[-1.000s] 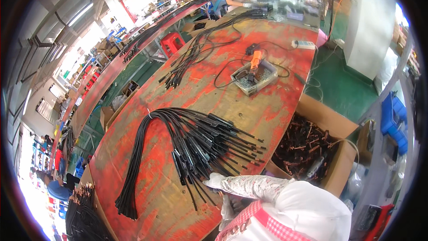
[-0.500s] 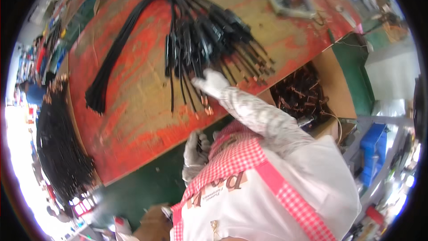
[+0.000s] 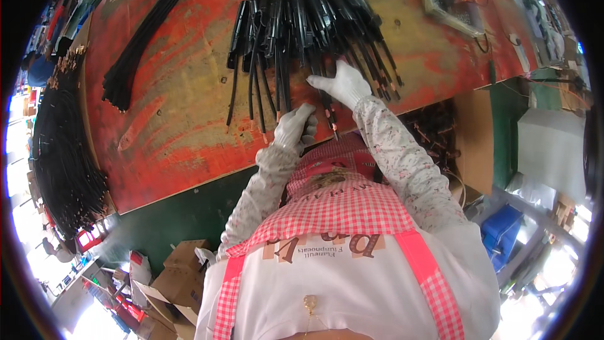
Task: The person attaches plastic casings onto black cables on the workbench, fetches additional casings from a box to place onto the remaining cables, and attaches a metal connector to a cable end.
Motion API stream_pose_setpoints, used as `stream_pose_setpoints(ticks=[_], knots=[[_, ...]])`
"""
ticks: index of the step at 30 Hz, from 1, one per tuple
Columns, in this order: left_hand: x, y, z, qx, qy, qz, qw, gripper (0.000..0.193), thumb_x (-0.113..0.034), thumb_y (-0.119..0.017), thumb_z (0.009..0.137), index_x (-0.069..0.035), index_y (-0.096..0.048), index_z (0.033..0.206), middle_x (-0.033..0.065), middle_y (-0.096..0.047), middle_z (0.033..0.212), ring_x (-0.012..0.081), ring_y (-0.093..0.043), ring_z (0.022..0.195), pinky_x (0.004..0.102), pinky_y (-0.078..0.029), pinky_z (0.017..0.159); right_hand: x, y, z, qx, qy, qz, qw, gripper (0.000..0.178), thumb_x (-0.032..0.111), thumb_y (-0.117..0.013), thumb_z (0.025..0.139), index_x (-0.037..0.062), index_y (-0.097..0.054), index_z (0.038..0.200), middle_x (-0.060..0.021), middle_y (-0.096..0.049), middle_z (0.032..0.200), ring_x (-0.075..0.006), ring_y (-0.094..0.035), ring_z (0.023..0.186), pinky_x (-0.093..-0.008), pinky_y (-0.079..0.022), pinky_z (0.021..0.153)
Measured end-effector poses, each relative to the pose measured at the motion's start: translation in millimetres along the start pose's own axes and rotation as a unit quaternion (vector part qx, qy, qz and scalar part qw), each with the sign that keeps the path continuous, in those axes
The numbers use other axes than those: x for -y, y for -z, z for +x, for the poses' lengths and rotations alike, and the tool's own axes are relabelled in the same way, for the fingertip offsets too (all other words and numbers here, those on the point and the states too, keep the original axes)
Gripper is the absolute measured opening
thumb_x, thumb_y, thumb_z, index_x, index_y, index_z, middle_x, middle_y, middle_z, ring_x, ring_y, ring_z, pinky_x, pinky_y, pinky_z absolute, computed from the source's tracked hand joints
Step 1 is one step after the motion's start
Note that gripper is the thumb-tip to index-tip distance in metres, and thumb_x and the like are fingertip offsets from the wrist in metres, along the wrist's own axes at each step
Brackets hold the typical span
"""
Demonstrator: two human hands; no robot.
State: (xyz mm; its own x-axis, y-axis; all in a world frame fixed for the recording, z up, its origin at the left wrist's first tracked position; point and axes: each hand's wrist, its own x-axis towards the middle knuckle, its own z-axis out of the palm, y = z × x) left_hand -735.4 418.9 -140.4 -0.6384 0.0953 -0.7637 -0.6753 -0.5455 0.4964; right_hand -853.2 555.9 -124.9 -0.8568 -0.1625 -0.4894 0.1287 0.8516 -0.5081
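Observation:
A fan of black cables (image 3: 296,19) with dark sleeve-like bodies and copper-coloured tips lies across the table, loose ends toward me. My right hand (image 3: 343,85), in a white glove, reaches in at the near side of the fan. Its thumb is spread away from the fingers. Beside and below that thumb runs a cable end (image 3: 328,112) with a copper tip; whether the glove touches it is unclear. My left hand (image 3: 294,127), also gloved, is at the table's near edge by other cable tips. Its fingers are curled closed, and what they hold, if anything, is hidden.
A clear tray (image 3: 450,9) with an orange item is at the back right of the red, worn table (image 3: 189,145). An open cardboard box (image 3: 473,138) with copper-coloured pieces stands right of the table. Another black cable bundle (image 3: 66,151) hangs along the left side.
My left hand has risen from below the table edge to the cable tips. My right hand has shifted right along the fan. The view has tilted, showing the cables higher in the picture.

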Motion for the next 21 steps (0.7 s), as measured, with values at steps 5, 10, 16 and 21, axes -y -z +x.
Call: stream_pose_setpoints(ticks=[5,10,16,21], knots=[[6.6,-3.9,29.6,-0.056,0.050,0.016,0.997,0.034,-0.043,-0.057,0.092,-0.010,-0.058,0.092,-0.0020,-0.052,0.067,0.0068,-0.045,0.048,0.0212,-0.032,0.038,-14.4,0.7,47.9,0.153,-0.056,0.113,0.980,0.057,0.051,-0.079,0.067,0.0014,-0.067,0.092,-0.0064,-0.062,0.073,-0.0127,-0.054,0.054,-0.0279,-0.043,0.044],[1.6,-24.6,25.1,-0.093,0.074,-0.027,0.993,0.041,-0.052,-0.052,0.093,-0.012,-0.059,0.101,-0.0024,-0.052,0.069,0.0070,-0.042,0.047,0.0197,-0.028,0.037,-17.9,-3.0,55.0,0.261,-0.024,0.254,0.931,0.042,0.046,-0.077,0.072,0.0055,-0.066,0.079,-0.0035,-0.060,0.064,-0.0120,-0.053,0.048,-0.0267,-0.037,0.038],[30.2,-39.4,42.4,0.060,-0.060,-0.044,0.995,0.041,-0.051,-0.052,0.094,-0.013,-0.061,0.103,-0.0017,-0.059,0.073,0.0100,-0.052,0.051,0.0237,-0.039,0.041,-29.3,4.9,46.9,0.302,-0.035,0.389,0.869,0.036,0.042,-0.073,0.074,0.0058,-0.067,0.077,-0.0065,-0.061,0.060,-0.0168,-0.058,0.050,-0.0307,-0.041,0.041],[38.9,-37.1,39.2,0.099,-0.032,-0.290,0.951,0.025,-0.035,-0.055,0.096,-0.011,-0.062,0.098,-0.0015,-0.062,0.078,0.0112,-0.058,0.061,0.0240,-0.049,0.050,-11.9,-24.6,42.0,0.113,0.017,0.198,0.973,0.055,0.050,-0.073,0.068,-0.0014,-0.071,0.087,-0.0147,-0.070,0.080,-0.0268,-0.068,0.075,-0.0369,-0.052,0.070]])
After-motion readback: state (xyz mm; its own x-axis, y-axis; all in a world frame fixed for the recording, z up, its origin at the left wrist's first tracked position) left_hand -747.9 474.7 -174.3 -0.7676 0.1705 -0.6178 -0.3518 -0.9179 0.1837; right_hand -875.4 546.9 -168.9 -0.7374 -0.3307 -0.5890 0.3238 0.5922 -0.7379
